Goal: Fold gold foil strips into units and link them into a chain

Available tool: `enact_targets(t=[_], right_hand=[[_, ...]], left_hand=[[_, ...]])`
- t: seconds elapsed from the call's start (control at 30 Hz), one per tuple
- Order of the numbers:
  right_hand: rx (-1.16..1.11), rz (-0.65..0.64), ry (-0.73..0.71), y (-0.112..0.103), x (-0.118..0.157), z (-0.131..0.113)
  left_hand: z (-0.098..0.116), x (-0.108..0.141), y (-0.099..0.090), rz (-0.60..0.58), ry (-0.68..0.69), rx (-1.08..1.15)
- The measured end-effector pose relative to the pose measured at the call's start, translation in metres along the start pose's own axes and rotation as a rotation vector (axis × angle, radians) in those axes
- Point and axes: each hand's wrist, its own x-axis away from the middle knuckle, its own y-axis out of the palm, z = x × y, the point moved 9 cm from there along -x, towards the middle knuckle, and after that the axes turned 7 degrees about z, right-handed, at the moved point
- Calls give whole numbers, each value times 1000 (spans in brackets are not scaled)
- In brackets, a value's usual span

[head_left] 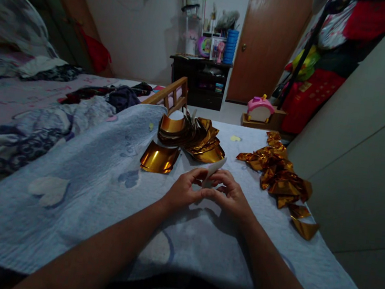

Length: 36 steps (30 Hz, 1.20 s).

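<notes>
My left hand (186, 189) and my right hand (230, 194) meet over the blue blanket (124, 216), thumbs close together. Between them they pinch a sheet of paper (215, 168), whose pale side shows and which stands tilted up. Just beyond my hands lies a fanned pile of shiny gold paper sheets (210, 145), with some curled ones at its left. A few flat gold sheets (159, 157) rest left of my left hand. On the right, a row of folded gold paper pieces (278, 172) is heaped in a loose line.
A wooden rail (174, 94) stands behind the gold sheets. To the left is a bed with rumpled clothes (73, 117). At the back are a dark cabinet (199, 85) and a pink toy (261, 109) on a box. A pale cabinet side (361, 179) borders the right.
</notes>
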Motion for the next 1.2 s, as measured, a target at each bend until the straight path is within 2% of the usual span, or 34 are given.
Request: enact_targets(t=[0.17, 0.27, 0.33, 0.4, 0.53, 0.6, 0.8, 1.03, 1.2], right_hand=[[32, -42, -39, 3, 0, -6], [25, -69, -40, 5, 1, -9], [29, -37, -27, 1, 0, -9], [49, 77, 12, -10, -2, -5], [63, 406, 104, -43, 0, 6], [18, 470, 148, -49, 0, 11], [-170, 266, 266, -27, -3, 19], [-228, 286, 255, -27, -2, 19], [-268, 308, 233, -27, -3, 22]], left_hand=[[-2, -1, 0, -6, -43, 139], [-12, -3, -8, 82, -129, 215], [-21, -3, -14, 152, -193, 239], [-28, -3, -18, 196, -246, 265], [-36, -3, -18, 217, -303, 360], [-37, -3, -17, 206, -319, 395], [-32, -3, -13, 189, -321, 412], [-24, -2, -22, 293, -245, 410], [-19, -3, -24, 249, -191, 360]])
